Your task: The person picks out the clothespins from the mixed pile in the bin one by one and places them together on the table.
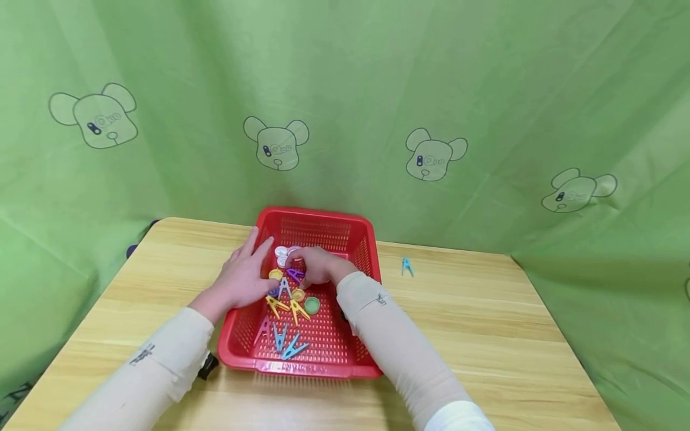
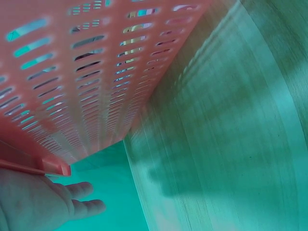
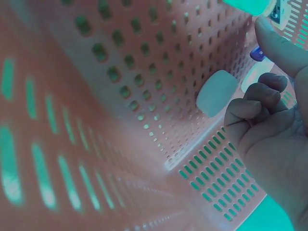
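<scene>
Between the hands (image 1: 244,280) (image 1: 319,265), a pale clip (image 1: 284,285) points forward.

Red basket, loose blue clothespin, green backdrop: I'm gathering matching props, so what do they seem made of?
Red basket: probably moulded plastic, glossy; its rim catches highlights and its walls have regular slots.
Loose blue clothespin: likely plastic, from its solid colour; too small to judge finish.
Green backdrop: seemingly thin fabric, mostly matte, hanging in soft creases; coated sheeting remains possible.
</scene>
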Demonstrator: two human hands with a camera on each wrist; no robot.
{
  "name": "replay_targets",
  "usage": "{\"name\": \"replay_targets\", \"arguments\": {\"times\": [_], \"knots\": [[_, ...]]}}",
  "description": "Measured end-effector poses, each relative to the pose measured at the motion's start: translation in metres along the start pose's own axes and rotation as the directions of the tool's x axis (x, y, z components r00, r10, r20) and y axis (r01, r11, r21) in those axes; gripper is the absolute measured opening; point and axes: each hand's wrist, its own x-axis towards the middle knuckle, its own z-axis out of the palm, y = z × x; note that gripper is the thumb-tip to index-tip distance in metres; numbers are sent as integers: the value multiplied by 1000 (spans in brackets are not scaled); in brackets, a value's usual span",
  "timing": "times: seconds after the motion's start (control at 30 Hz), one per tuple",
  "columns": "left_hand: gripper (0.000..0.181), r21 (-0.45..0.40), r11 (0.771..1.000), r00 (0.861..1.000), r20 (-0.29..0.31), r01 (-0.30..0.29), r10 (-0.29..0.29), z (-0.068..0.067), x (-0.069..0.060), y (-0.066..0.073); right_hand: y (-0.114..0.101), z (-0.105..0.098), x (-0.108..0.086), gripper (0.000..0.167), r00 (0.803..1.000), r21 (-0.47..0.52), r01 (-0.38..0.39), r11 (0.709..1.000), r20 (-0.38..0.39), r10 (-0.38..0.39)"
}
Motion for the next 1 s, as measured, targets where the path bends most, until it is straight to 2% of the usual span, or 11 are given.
{"name": "replay_targets", "arguments": {"times": [0.1, 0.3, 0.5, 0.7, 1.0], "knots": [[93, 4, 1000, 1000, 4, 1, -1, 0, 0, 1, 0, -1, -1, 44, 1000, 10, 5, 1000, -13, -5], [93, 5, 1000, 1000, 14, 10, -10, 0, 0, 2, -4, -7, -6, 46, 999, 126, -31, 992, -18, 34], [94, 6, 1000, 1000, 18, 9, -9, -2, -1, 2, -9, -13, -11, 48, 999, 137, -44, 990, -27, 48], [93, 11, 1000, 1000, 26, 12, -12, 0, -1, 2, -10, -16, -14, 46, 996, 219, -84, 972, -23, 91], [93, 1, 1000, 1000, 24, 9, -9, -2, -1, 4, -7, -24, -17, 48, 993, 257, -37, 966, -100, 65]]}}
